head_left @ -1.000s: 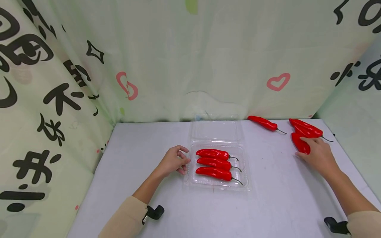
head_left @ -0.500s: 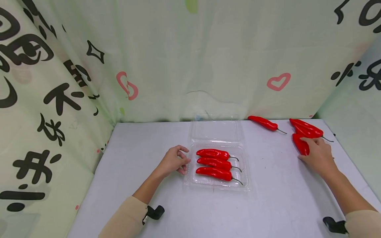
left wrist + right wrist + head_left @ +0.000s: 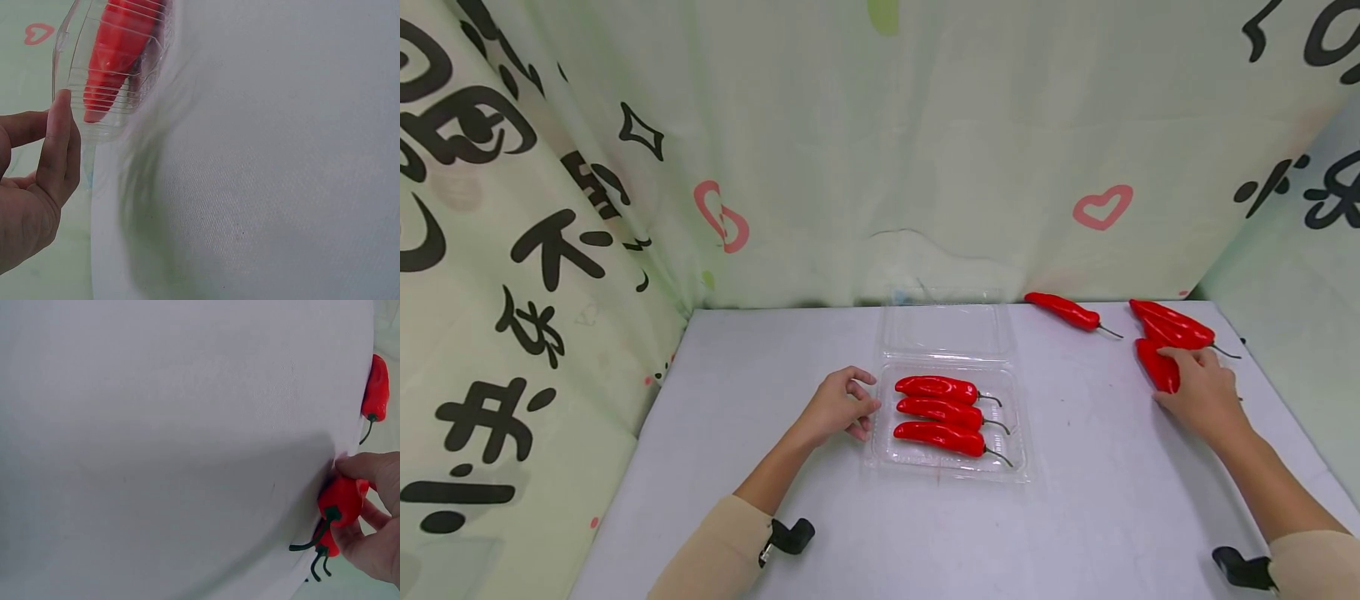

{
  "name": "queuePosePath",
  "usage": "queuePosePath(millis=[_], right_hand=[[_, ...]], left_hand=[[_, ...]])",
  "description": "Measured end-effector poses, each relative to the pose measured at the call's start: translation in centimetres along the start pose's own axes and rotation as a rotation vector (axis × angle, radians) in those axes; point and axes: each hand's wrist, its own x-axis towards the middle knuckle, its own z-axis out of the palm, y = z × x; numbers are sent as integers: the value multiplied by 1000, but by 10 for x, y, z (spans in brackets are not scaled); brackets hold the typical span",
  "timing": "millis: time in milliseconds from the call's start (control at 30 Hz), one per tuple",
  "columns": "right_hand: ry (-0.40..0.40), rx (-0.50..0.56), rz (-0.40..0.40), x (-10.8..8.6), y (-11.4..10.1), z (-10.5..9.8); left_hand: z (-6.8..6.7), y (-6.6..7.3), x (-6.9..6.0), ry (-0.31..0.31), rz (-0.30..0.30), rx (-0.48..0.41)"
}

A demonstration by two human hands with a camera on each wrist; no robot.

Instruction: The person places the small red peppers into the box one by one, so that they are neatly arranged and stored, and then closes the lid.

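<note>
Head view puts the right hand [image 3: 1206,396] at the right side of the desk [image 3: 1097,500], its grip pinching one red pepper [image 3: 1159,367] between thumb and fingers. That pepper rests just in front of a close pair of peppers [image 3: 1172,325], with little gap to tell them apart. Its long axis seems to run aslant, tip toward the back left, stem toward the near right, though the hand covers much of the body and the lean is hard to judge. Right wrist view bears out the hold: the thumb is on one side, the fingers on the other, and the green stem [image 3: 306,547] is free of both.

From this grip the clear plastic box [image 3: 940,468] lies to the left and slightly nearer the person, a good stretch of desk between. Inside it three peppers [image 3: 938,411] lie crosswise, side by side, stems to the right, so the held pepper is out of line with them. A lone pepper [image 3: 1063,311] lies at the back edge, between box and pair.

The left hand [image 3: 838,404] is the farther one from the held pepper; its fingers are relaxed at the box's left edge, gripping nothing.
</note>
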Motion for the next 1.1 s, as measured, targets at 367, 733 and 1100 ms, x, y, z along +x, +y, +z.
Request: queuePosePath(millis=[367, 733, 1100], right_hand=[[-54, -1, -16, 1, 3, -1], [-69, 32, 18, -2, 6, 0], [-49, 37, 1, -4, 11, -1]], left_hand=[[0, -3, 2, 6, -9, 5], [0, -1, 0, 6, -5, 13], [0, -2, 2, 1, 3, 24]])
